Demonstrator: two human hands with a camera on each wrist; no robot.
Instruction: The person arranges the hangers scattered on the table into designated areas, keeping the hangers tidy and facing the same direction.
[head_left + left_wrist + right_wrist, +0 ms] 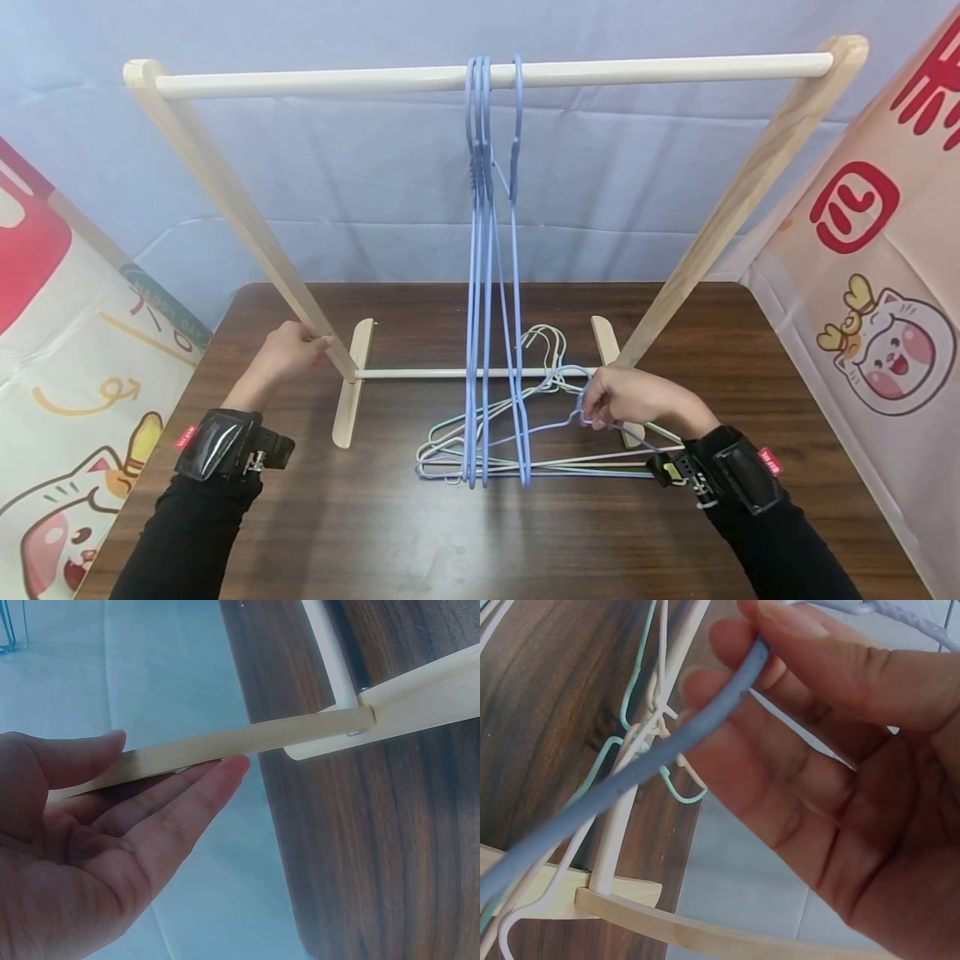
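A pale wooden rack stands on the dark table, and three blue hangers hang from the middle of its top rail. My left hand holds the rack's left leg low down, thumb on top and fingers underneath. A loose pile of white, mint and blue wire hangers lies on the table under the rack. My right hand pinches a blue hanger from that pile near its hook, between thumb and forefinger.
The rack's lower crossbar and two flat feet rest on the table. A blue cloth hangs behind. Printed cartoon banners stand at the left and right edges of the table.
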